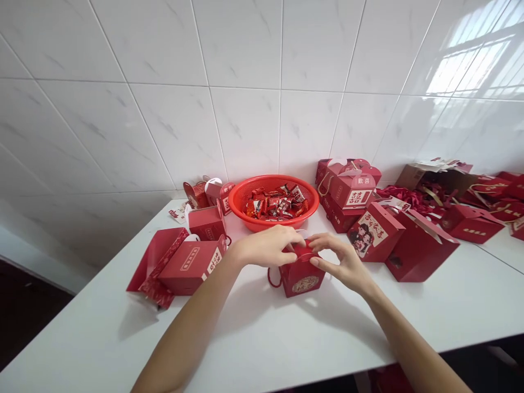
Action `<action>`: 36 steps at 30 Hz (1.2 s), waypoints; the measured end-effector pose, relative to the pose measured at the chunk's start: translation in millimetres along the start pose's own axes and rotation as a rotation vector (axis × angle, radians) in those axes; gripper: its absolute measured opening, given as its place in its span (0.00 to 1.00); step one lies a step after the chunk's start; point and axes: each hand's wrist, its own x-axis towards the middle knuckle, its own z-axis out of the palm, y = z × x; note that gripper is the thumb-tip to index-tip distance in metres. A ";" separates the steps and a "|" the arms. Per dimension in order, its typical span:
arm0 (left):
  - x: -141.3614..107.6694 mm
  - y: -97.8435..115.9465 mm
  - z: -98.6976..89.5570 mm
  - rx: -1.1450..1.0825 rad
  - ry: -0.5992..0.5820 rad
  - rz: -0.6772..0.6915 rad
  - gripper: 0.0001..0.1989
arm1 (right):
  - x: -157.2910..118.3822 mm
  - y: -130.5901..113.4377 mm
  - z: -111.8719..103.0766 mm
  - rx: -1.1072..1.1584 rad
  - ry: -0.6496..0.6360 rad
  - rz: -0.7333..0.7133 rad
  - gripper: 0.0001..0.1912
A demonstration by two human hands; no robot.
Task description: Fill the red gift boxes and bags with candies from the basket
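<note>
Box (303,277) behind table's (262,349) front edge: likely light card, best held, as my left hand (272,243) and right hand (343,263) pinch it, on top

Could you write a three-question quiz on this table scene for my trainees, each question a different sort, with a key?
1. Where are the left hand and right hand?
A) On the tiled wall
B) At the top of the small red box
C) Under the table

2. True or false: the red basket, with wrapped sweets in it, stands beyond the small red box, seen from the person.

3. Fill in: the box printed with two figures is to the ____ of the basket, as the camera sees it.

Key: 1 B; 2 true; 3 right.
</note>
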 end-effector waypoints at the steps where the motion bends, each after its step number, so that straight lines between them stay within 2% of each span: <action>1: -0.1 -0.7 -0.1 0.017 0.062 -0.012 0.14 | -0.5 6.4 5.1 0.012 0.071 0.003 0.13; 3: 0.0 -0.9 -0.2 0.050 0.175 -0.043 0.15 | -1.2 16.6 12.7 0.006 0.154 0.036 0.17; 5: 0.7 0.5 0.1 0.079 0.227 -0.077 0.15 | -2.0 22.6 15.8 -0.009 0.170 0.088 0.22; 10: 4.3 4.3 3.0 0.152 0.172 -0.230 0.14 | -4.1 25.6 12.2 -0.012 0.055 0.269 0.31; 13: 6.4 4.0 4.7 0.180 0.171 -0.218 0.13 | -4.3 26.5 11.7 0.052 -0.010 0.327 0.34; 18: 11.2 6.8 12.2 0.100 0.008 -0.095 0.13 | -3.0 28.4 14.7 0.143 -0.065 0.328 0.30; 22: 11.8 10.8 21.3 0.125 0.028 -0.139 0.10 | -1.8 26.2 14.1 0.106 -0.104 0.282 0.24; 26: 4.9 10.8 26.7 0.111 0.109 -0.221 0.12 | -0.7 22.6 10.3 0.046 -0.005 0.270 0.24; 33: -6.8 11.5 22.3 0.120 0.160 -0.440 0.21 | 0.1 17.5 -5.4 0.605 0.102 0.257 0.22; 36: -6.5 7.6 23.1 0.109 0.138 -0.492 0.28 | -2.1 16.8 -11.2 0.714 0.155 0.232 0.22</action>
